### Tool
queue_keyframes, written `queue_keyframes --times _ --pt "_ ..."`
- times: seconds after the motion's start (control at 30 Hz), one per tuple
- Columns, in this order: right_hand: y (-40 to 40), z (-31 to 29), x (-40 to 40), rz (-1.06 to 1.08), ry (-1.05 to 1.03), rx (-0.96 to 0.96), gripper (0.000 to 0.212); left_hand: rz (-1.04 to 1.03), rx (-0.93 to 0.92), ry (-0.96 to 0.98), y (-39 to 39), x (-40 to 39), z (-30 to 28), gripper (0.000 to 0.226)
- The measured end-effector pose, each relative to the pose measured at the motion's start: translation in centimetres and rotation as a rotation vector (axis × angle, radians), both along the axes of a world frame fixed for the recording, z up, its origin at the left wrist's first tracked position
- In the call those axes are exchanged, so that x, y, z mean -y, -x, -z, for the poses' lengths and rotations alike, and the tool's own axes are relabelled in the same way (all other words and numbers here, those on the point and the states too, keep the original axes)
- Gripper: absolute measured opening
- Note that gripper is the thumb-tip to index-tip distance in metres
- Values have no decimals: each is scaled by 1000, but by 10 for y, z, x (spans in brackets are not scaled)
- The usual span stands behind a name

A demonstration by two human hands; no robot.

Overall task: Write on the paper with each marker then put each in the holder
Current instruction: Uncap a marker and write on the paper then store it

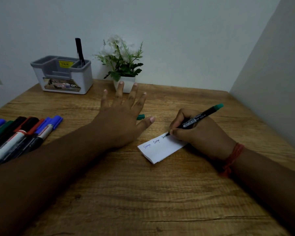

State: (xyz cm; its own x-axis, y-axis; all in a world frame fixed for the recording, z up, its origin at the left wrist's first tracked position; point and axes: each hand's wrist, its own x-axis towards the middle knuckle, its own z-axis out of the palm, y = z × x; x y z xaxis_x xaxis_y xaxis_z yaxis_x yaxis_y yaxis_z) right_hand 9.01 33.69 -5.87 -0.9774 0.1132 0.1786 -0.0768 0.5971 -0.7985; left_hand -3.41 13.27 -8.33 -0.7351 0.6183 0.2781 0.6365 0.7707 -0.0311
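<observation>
My right hand [199,132] grips a black marker with a green end [200,117], its tip touching the small folded white paper [157,149] that bears handwritten words. My left hand [123,116] hovers over the table with fingers spread and straight, holding nothing. A green cap [140,117] lies on the table just beyond its thumb. The grey and white holder [65,77] stands at the back left with one black marker [79,51] upright in it. Several capped markers [22,133] in blue, green, red and black lie in a row at the left.
A small white pot of artificial white flowers [123,65] stands behind my left hand, beside the holder. The wooden table [143,193] meets walls at the back and on the right. A red thread band [232,158] circles my right wrist.
</observation>
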Motion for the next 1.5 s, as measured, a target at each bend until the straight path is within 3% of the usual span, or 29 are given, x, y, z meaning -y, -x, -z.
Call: queue_keyframes --times 0.9,1.17,1.37,1.5 --pt "3 1 -3 12 30 -24 13 -2 1 0 0 0 1 89" --pt "0 1 -11 39 347 -198 16 -7 -4 -5 0 2 -2 88" --pt "-2 -2 -11 65 282 -336 16 -22 39 11 4 8 -4 88" --pt "-2 -3 -11 91 255 -367 18 -35 71 86 9 11 -6 74"
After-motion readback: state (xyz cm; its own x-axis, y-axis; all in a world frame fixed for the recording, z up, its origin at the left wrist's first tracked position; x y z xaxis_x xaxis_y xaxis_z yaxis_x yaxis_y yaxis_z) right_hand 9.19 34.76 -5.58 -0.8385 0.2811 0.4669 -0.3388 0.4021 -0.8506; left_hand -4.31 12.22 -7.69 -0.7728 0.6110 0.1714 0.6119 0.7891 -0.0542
